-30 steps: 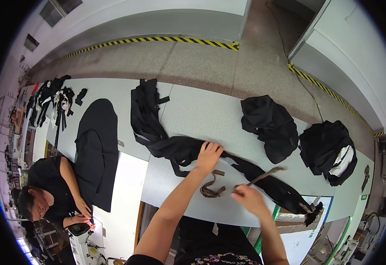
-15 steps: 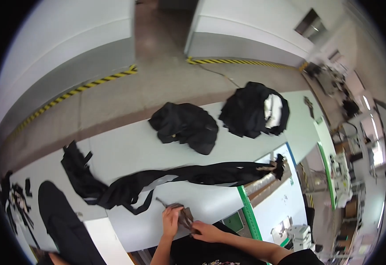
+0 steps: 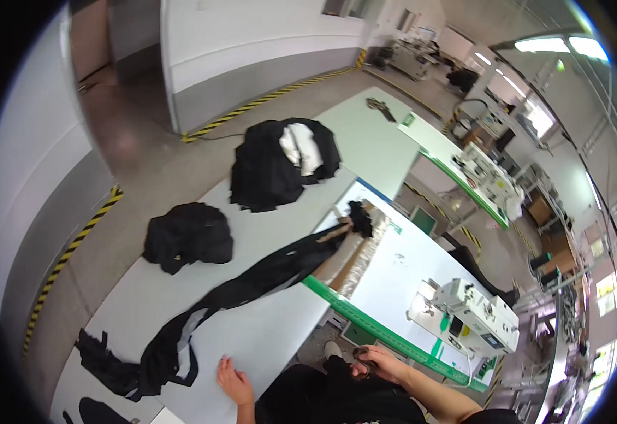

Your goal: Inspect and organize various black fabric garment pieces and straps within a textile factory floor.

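Observation:
My left hand (image 3: 234,381) rests on the pale tabletop (image 3: 259,332), its fingers stretched out and holding nothing. To the right, my right hand (image 3: 386,363) is closed round a small brown-grey thing (image 3: 366,362) in front of my body, beyond the table's edge. Its kind cannot be made out, since the fingers hide much of it. A long black cloth strip (image 3: 252,277) with lighter grey parts stretches across the table, ahead of my left hand and apart from it.
Two black cloth piles, one smaller (image 3: 188,237) and one larger with white pieces (image 3: 266,166), sit along the far side. A sewing machine (image 3: 471,314) stands on the right-hand table, whose edge is green (image 3: 379,332). A clear-wrapped roll (image 3: 361,261) lies near the strip's end.
The view has swung to the right. My left hand has let go of the brown-grey thing and lies on the table; my right hand has carried it away to the right.

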Action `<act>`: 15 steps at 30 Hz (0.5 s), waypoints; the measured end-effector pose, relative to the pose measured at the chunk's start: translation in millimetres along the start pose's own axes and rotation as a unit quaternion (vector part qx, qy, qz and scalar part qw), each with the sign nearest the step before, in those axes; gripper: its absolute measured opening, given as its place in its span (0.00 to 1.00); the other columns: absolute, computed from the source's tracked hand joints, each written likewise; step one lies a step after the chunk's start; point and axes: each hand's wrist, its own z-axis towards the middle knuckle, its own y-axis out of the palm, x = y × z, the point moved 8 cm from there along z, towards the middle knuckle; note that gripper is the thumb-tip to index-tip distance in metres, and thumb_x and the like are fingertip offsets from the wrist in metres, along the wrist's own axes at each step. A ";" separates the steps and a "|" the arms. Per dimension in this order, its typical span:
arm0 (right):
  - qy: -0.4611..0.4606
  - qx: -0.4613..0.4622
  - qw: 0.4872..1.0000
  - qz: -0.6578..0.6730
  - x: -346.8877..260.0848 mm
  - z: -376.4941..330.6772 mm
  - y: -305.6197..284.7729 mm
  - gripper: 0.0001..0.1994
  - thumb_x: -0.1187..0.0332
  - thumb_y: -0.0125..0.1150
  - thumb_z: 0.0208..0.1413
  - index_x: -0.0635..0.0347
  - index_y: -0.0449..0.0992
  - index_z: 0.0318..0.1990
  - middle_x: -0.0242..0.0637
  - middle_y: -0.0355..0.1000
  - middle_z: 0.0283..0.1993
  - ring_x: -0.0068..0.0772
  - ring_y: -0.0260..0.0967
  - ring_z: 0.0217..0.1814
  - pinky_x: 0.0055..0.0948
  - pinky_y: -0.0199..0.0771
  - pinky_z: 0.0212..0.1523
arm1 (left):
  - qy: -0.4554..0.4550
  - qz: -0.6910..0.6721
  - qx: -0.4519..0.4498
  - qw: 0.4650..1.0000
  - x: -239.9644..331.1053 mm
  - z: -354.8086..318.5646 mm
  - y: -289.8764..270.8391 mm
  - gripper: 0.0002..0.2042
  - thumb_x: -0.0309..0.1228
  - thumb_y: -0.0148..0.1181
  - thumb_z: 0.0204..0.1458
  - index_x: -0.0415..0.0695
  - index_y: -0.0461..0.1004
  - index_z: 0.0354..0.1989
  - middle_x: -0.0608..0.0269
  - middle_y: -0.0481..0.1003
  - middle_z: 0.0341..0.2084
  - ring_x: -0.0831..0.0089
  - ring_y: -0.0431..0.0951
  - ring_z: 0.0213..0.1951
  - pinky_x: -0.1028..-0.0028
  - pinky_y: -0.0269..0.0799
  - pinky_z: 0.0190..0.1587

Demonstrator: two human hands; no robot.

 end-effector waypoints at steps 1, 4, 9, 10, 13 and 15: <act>0.001 -0.002 1.000 -0.012 2.8 -1.6 -15.8 0.08 0.67 0.48 0.59 0.60 0.69 0.31 0.31 0.65 0.22 0.28 0.69 0.30 0.28 0.70 0.34 | -0.002 0.009 0.011 1.000 1.7 -2.5 -0.1 0.21 0.21 0.48 0.44 0.39 0.67 0.51 0.52 0.66 0.56 0.53 0.64 0.58 0.57 0.55 0.61; 0.050 0.161 0.864 -0.474 20.8 -19.2 -135.8 0.14 0.57 0.56 0.53 0.61 0.69 0.33 0.41 0.70 0.23 0.34 0.71 0.29 0.35 0.70 0.28 | -0.038 0.030 0.054 0.997 20.4 -7.6 10.4 0.21 0.23 0.45 0.48 0.39 0.67 0.53 0.52 0.65 0.57 0.53 0.63 0.60 0.58 0.54 0.61; 0.027 0.300 0.699 -0.649 18.1 -130.0 -277.3 0.16 0.55 0.59 0.48 0.55 0.71 0.39 0.44 0.75 0.34 0.50 0.73 0.38 0.46 0.72 0.36 | -0.125 0.180 0.135 0.966 33.3 -21.3 28.2 0.22 0.28 0.42 0.52 0.41 0.64 0.58 0.54 0.63 0.60 0.56 0.61 0.61 0.58 0.54 0.62; 0.035 0.332 0.668 -0.665 16.8 -162.4 -301.8 0.15 0.57 0.60 0.48 0.55 0.71 0.40 0.43 0.75 0.32 0.50 0.73 0.36 0.46 0.72 0.35 | -0.121 0.184 0.139 0.965 39.5 -20.3 30.4 0.22 0.28 0.42 0.52 0.41 0.64 0.58 0.54 0.63 0.60 0.56 0.61 0.61 0.58 0.54 0.62; 0.069 0.459 0.584 -0.666 5.2 -263.7 -358.6 0.11 0.62 0.61 0.45 0.56 0.70 0.34 0.44 0.74 0.28 0.51 0.73 0.32 0.48 0.70 0.31 | -0.127 0.221 0.137 0.957 40.3 -21.6 26.9 0.23 0.30 0.41 0.52 0.42 0.63 0.58 0.54 0.63 0.60 0.56 0.61 0.61 0.58 0.54 0.62; 0.099 0.512 0.538 -0.662 14.9 -316.1 -397.2 0.11 0.64 0.63 0.44 0.57 0.69 0.32 0.45 0.74 0.26 0.53 0.73 0.31 0.47 0.70 0.31 | -0.142 0.230 0.115 0.956 40.9 -22.2 31.9 0.24 0.30 0.41 0.51 0.41 0.62 0.59 0.54 0.62 0.60 0.56 0.60 0.62 0.58 0.53 0.63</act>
